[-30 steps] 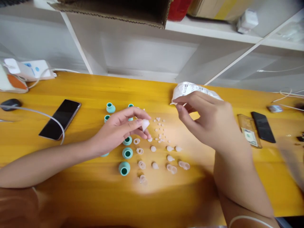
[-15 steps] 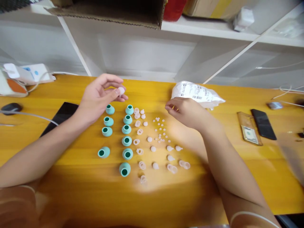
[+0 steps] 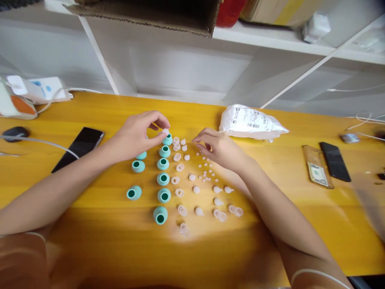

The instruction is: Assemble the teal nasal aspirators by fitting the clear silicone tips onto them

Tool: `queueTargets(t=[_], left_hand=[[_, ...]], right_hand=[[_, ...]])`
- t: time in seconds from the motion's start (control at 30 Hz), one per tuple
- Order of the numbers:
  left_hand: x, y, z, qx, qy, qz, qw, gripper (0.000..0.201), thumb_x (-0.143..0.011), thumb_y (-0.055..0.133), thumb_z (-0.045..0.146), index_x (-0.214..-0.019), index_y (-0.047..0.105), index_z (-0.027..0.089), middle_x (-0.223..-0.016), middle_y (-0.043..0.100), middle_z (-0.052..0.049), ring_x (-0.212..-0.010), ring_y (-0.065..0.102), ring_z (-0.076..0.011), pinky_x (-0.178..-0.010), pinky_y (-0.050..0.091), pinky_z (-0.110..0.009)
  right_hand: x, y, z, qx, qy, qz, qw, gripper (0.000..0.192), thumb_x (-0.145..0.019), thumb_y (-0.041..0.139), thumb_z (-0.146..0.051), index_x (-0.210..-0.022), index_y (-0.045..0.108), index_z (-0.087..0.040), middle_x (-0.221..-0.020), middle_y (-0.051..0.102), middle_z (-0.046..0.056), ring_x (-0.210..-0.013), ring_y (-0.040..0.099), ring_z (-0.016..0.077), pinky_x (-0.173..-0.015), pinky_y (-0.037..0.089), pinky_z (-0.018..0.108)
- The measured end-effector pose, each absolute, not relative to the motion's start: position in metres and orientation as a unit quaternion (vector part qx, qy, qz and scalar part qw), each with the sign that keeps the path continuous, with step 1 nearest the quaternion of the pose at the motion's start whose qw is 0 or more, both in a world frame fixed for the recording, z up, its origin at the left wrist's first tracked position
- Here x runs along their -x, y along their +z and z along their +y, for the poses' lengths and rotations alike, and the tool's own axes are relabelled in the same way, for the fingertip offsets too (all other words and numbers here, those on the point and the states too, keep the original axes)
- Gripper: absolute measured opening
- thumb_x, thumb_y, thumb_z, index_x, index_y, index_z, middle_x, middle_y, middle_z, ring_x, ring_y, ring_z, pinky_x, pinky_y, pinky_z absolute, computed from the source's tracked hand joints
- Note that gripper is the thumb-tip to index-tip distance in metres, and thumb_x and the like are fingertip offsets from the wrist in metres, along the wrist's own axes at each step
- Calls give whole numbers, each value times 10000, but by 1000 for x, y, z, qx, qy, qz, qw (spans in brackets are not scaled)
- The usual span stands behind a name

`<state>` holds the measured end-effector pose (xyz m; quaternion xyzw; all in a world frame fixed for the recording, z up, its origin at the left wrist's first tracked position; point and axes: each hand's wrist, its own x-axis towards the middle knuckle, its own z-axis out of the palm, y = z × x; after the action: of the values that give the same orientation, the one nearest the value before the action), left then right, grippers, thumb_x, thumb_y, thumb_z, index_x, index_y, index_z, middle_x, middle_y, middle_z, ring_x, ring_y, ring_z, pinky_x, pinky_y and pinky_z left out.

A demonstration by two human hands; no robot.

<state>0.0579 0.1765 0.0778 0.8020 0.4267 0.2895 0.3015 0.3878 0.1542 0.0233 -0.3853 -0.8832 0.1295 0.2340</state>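
My left hand (image 3: 141, 132) pinches a small white round cap-like piece (image 3: 165, 131) between thumb and fingers, close to the mouth of the farthest turquoise bulb (image 3: 167, 139) in the right-hand column. More turquoise bulbs (image 3: 163, 179) stand in two columns, and my left hand hides part of the left one. Clear plastic rings (image 3: 180, 167) and white round pieces with small tips (image 3: 196, 190) lie in columns beside them. Over the scattered tiny white discs (image 3: 205, 174) hovers my right hand (image 3: 218, 146), fingers curved and apart, with nothing seen between them.
A white plastic bag (image 3: 252, 122) with printed labels lies behind my right hand. Dark phones (image 3: 335, 161) and a clear case with a banknote (image 3: 318, 173) are at the right. Another dark phone (image 3: 80, 148), a cable and a mouse (image 3: 15, 133) sit left. Shelving with a cardboard box (image 3: 150, 20) rises behind.
My left hand has come down and right with the white piece, to the farthest bulb. My right hand has moved left and lower, over the tiny discs. The view has shifted slightly.
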Motion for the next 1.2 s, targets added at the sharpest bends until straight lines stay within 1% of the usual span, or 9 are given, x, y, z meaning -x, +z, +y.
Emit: queueTargets(t=[0.1, 0.2, 0.33, 0.43, 0.6, 0.73, 1.0, 1.1, 1.2], left_hand=[[-52, 72, 189, -818, 258, 458, 231, 192, -992, 718, 407, -1092, 752, 246, -1125, 833, -48, -1014, 761, -243, -1036, 610, -418], [-43, 62, 205, -811, 236, 489, 215, 192, -993, 691, 385, -1121, 736, 250, -1142, 842, -59, -997, 761, -250, -1019, 611, -424], [-37, 48, 218, -841, 189, 481, 161, 182, -1007, 649, 356, -1127, 737, 252, -1198, 842, -90, -1145, 738, -307, -1110, 569, -481], [-38, 39, 218, -855, 148, 479, 132, 225, -1013, 623, 338, -1176, 746, 244, -1188, 824, -119, -1208, 710, -348, -1112, 557, -505], [-41, 31, 215, -847, 117, 499, 142, 253, -1021, 629, 349, -1208, 759, 239, -1196, 805, -135, -1220, 714, -357, -1082, 576, -493], [-40, 26, 219, -834, 120, 504, 189, 191, -977, 676, 344, -1114, 764, 245, -1148, 822, -114, -1159, 737, -355, -1062, 578, -493], [-37, 25, 220, -851, 103, 482, 181, 245, -987, 654, 383, -1162, 758, 248, -1234, 844, -99, -1185, 744, -328, -1081, 573, -458], [-39, 31, 220, -845, 104, 491, 184, 260, -990, 669, 394, -1177, 762, 239, -1280, 848, -115, -1224, 754, -345, -1122, 568, -486], [-40, 39, 220, -837, 126, 498, 187, 238, -989, 679, 385, -1163, 767, 247, -1293, 855, -104, -1260, 756, -342, -1171, 559, -489]], right_hand=[[-393, 24, 156, 406, 120, -875, 236, 177, -1113, 626, -212, -1189, 785, -200, -1184, 777, 124, -702, 676, 177, -723, 587, 373], [-395, 25, 157, 410, 118, -874, 234, 177, -1115, 623, -221, -1184, 785, -198, -1180, 780, 127, -701, 676, 178, -727, 587, 377], [-393, 24, 157, 402, 116, -880, 227, 179, -1123, 617, -225, -1180, 782, -188, -1164, 780, 128, -717, 680, 181, -721, 579, 367], [-391, 22, 157, 400, 119, -881, 221, 176, -1126, 609, -218, -1169, 778, -195, -1159, 775, 122, -740, 691, 187, -719, 575, 357], [-384, 18, 153, 397, 115, -885, 214, 169, -1137, 608, -215, -1170, 772, -190, -1168, 765, 123, -732, 675, 177, -730, 580, 352], [-377, 17, 150, 395, 113, -883, 226, 171, -1133, 617, -210, -1222, 762, -207, -1219, 771, 127, -750, 685, 182, -727, 586, 353], [-371, 14, 147, 389, 109, -883, 239, 194, -1141, 634, -228, -1286, 761, -210, -1245, 774, 132, -888, 764, 222, -749, 627, 362], [-366, 11, 147, 373, 84, -890, 247, 230, -1166, 614, -246, -1327, 775, -211, -1259, 778, 144, -1030, 793, 262, -845, 655, 403], [-361, 7, 146, 352, 49, -900, 251, 247, -1192, 578, -263, -1277, 808, -235, -1283, 778, 145, -1101, 787, 277, -875, 651, 425]])
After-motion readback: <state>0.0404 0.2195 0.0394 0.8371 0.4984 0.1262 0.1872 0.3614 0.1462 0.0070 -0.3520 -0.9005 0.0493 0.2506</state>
